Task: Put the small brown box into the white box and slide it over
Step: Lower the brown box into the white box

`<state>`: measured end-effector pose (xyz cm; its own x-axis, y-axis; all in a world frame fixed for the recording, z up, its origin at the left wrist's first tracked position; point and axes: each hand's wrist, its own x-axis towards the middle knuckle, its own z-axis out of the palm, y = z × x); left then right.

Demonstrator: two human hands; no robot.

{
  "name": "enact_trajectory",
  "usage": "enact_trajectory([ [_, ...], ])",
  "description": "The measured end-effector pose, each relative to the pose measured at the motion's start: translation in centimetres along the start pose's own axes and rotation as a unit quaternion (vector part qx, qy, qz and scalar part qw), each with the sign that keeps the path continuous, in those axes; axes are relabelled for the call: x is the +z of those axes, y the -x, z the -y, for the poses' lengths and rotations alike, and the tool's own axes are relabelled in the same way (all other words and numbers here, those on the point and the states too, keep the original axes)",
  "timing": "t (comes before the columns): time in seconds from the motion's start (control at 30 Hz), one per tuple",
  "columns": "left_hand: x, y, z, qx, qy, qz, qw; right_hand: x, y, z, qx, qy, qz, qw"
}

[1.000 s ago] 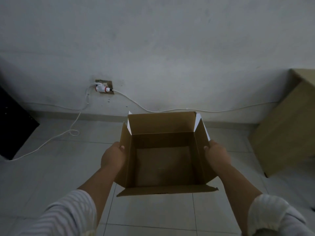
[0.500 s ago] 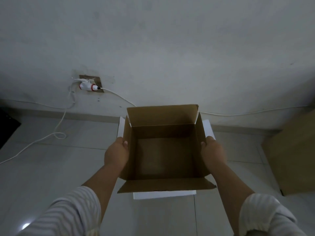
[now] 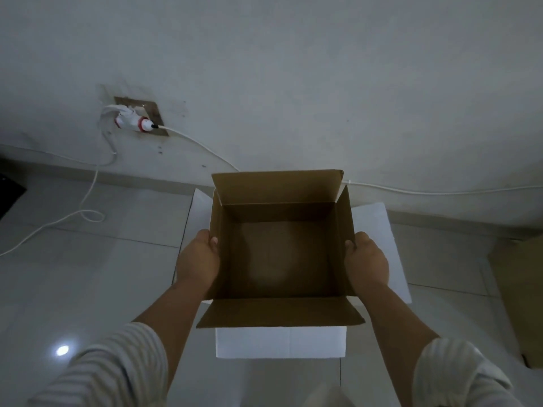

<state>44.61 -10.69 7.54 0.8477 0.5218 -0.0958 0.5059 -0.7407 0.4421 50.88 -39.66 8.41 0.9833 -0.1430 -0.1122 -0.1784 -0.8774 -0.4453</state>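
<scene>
**Brown carton held over white box on tiled floor**

Grey plaster wall [image 3: 293, 69] fills the upper half of the head view, meeting a pale tiled floor [image 3: 88, 274] along a low skirting line. On that floor lies the white cardboard box [image 3: 279, 345] with its flaps spread outward; white panels show to the left, right and near side of the carton above it. Whether the carton's base already rests inside the white box or hangs just above it cannot be told, since the carton hides the opening.

Centre frame is the small brown corrugated-cardboard box [image 3: 279, 254], open at the top and empty, its far flap standing up and its near flap folded out toward the camera. The left hand [image 3: 198, 262] presses flat against the left wall with the thumb hooked over the rim; the right hand [image 3: 367, 262] grips the right wall the same way, so the carton is clasped between both palms. Striped sleeves [image 3: 117, 368] are pushed up both forearms.

At the right edge lies a tan flat cardboard piece [image 3: 523, 289]. A white cable [image 3: 88, 198] loops across the floor from a white-and-red plug [image 3: 132, 123] in a brown wall socket plate [image 3: 150, 113], and a second cable runs along the wall's base behind the carton.
</scene>
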Motion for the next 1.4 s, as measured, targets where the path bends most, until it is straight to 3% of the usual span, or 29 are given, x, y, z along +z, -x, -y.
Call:
enact_trajectory([
  [0.57,18.8,-3.0,7.4,-0.013,0.025,-0.014,0.999,17.1,-4.6,-8.4,-0.013,0.007,-0.004,1.000],
  [0.97,22.1,-2.6,8.5,0.007,0.037,-0.006,0.999,20.3,-4.3,-10.5,-0.029,0.025,0.016,0.999],
  [1.07,22.2,-1.9,8.4,0.011,0.080,0.022,0.997,20.5,-3.8,-10.6,-0.058,0.033,0.019,0.998],
  [1.17,22.5,-0.8,8.1,0.009,0.054,0.058,0.997,20.6,-2.8,-10.6,-0.104,0.086,0.014,0.991],
  [1.27,22.8,0.7,7.5,0.044,0.014,0.060,0.997,21.1,-1.2,-10.7,-0.169,0.162,-0.001,0.972],
  [1.4,23.4,2.8,7.2,0.145,-0.085,0.010,0.986,22.0,1.3,-10.2,-0.199,0.137,0.005,0.970],
])
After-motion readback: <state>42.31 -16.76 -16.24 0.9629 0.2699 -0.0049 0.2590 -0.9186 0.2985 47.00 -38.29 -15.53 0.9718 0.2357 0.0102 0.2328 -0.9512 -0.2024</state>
